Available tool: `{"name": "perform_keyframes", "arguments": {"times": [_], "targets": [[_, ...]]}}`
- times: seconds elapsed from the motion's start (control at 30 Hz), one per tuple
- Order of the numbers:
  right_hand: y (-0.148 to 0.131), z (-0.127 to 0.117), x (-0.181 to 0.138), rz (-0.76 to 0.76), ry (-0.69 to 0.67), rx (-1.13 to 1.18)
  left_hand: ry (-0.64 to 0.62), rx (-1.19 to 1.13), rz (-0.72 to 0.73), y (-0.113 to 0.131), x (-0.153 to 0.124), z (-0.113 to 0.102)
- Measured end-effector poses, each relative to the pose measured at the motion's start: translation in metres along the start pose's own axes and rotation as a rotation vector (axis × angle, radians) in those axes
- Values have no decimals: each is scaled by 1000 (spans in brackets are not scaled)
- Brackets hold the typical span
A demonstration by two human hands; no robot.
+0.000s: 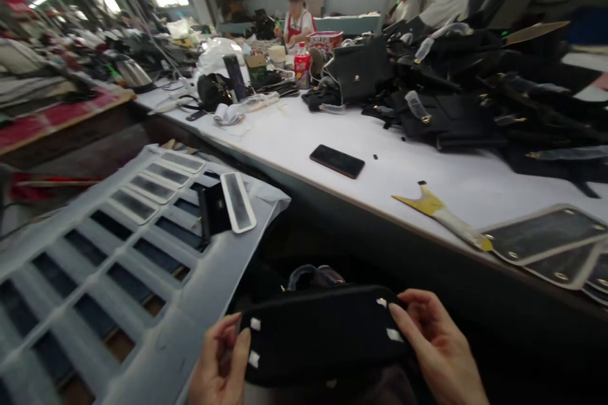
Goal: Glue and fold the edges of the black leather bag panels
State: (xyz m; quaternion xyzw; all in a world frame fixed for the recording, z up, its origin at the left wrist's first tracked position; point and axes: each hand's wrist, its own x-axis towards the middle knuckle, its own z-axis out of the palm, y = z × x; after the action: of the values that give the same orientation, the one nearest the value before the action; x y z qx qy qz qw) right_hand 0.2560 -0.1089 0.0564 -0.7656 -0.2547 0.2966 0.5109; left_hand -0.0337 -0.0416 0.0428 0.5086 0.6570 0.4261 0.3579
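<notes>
A flat black bag panel (320,335) with small white tabs at its ends is held low in front of me. My left hand (221,364) grips its left end, thumb pressed on the panel between two white tabs. My right hand (439,348) holds the right end, thumb and fingertips curled by a white tab (394,334). Under the panel a dark bag (313,276) shows in part.
A white stencil sheet (95,253) with rows of cut-out slots lies at left, with several grey strips on it. On the long white table (380,158) lie a black phone (337,161), a yellow-handled tool (441,215), oval panels (541,234) and piled black bags (456,88). People work at the far end.
</notes>
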Motion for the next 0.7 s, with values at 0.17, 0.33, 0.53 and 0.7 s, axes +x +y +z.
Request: {"name": "perform_keyframes", "arguments": {"times": [0.17, 0.33, 0.53, 0.7], "targets": [[3, -8, 9, -105, -75, -142, -123, 38, 122, -8, 7, -8], [2, -12, 6, -153, -59, -237, -280, -169, 81, -20, 9, -15], [13, -17, 26, -785, -120, -487, -382, -7, 296, -4, 17, -28], [-16, -7, 6, -1036, -141, -776, -498, 67, 394, 5, 16, -34]]}}
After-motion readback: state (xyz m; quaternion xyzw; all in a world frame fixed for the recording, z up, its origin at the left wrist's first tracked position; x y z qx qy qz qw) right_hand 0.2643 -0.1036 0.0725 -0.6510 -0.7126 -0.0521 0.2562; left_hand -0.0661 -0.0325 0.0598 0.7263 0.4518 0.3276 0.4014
